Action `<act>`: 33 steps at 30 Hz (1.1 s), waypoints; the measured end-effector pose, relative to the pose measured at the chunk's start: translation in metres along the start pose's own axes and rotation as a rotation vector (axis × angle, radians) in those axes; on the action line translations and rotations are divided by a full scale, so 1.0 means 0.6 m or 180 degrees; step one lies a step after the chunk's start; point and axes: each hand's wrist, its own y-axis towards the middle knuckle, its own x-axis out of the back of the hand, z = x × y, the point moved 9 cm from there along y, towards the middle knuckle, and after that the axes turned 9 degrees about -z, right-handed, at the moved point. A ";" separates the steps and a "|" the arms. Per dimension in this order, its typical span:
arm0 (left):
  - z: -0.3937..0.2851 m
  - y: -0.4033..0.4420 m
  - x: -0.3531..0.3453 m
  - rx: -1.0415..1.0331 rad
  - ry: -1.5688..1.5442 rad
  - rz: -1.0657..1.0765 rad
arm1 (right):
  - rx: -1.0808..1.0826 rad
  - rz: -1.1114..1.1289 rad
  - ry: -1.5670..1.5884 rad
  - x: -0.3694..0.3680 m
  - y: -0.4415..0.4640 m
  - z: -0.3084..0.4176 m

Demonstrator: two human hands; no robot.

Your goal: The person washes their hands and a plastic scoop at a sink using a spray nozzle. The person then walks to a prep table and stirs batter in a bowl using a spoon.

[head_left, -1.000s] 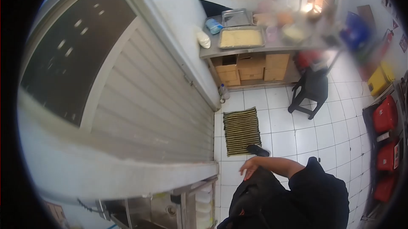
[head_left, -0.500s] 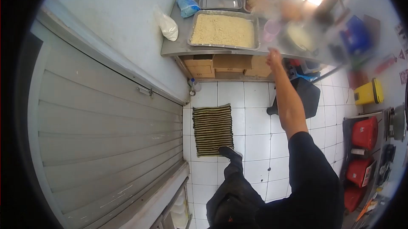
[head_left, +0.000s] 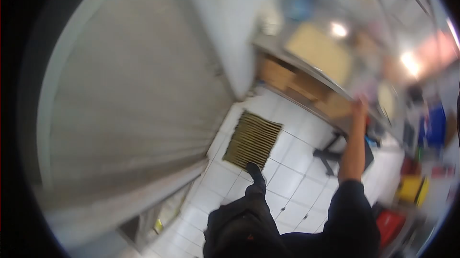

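Observation:
My right hand [head_left: 359,107] is stretched out to the front edge of the metal table [head_left: 306,64]. Its fingers are smeared by motion, so their grip does not show. Just beyond them is a pink blur that looks like the pink cup [head_left: 365,89]. To the left of the hand, a tray of pale yellow crumbly mixture [head_left: 320,52] lies on the table. A round container with pale contents [head_left: 385,99] sits on the right. My left hand is out of view.
Cardboard boxes [head_left: 306,85] fill the shelf under the table. A dark stool [head_left: 330,155] stands below my forearm. On the tiled floor lies a striped mat [head_left: 254,138], my foot at its edge. A grey shutter door [head_left: 134,81] is at left, a yellow container [head_left: 411,188] at right.
The view has swung, so the table now slants down to the right and everything is blurred. My right arm stays reached out toward the table edge near the pink cup.

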 end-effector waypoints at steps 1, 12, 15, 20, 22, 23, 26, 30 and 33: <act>0.072 -0.008 0.027 0.0201 -0.0146 -0.0055 | -0.0116 -0.1004 -0.0361 0.057 -0.067 -0.003; 0.456 -0.049 -0.012 0.1271 -0.0233 0.0303 | -0.3509 0.3322 -0.3639 -0.218 -1.089 -0.701; 0.522 0.028 -0.044 0.1311 -0.1020 -0.0022 | -0.1446 0.6140 -0.3909 -0.489 -1.353 -0.777; 0.546 0.022 0.089 0.1396 -0.2272 -0.1071 | -0.0555 0.7082 -0.2339 -0.822 -1.726 -0.685; 0.606 0.020 0.091 0.1451 -0.2608 -0.1286 | -0.1987 0.6364 -0.2413 -0.885 -1.807 -0.742; 0.648 0.021 0.075 0.1414 -0.2733 -0.1572 | -0.2651 0.5898 -0.2652 -0.919 -1.837 -0.771; 0.716 -0.024 0.025 0.1969 -0.3293 -0.1380 | -0.2894 0.5179 -0.3200 -1.023 -1.894 -0.908; 0.749 -0.108 -0.096 0.2476 -0.3638 -0.0875 | -0.2297 0.4782 -0.3685 -1.157 -1.912 -1.203; 0.690 -0.159 -0.129 0.2909 -0.3858 -0.0879 | -0.2545 0.4475 -0.3661 -1.223 -1.935 -1.263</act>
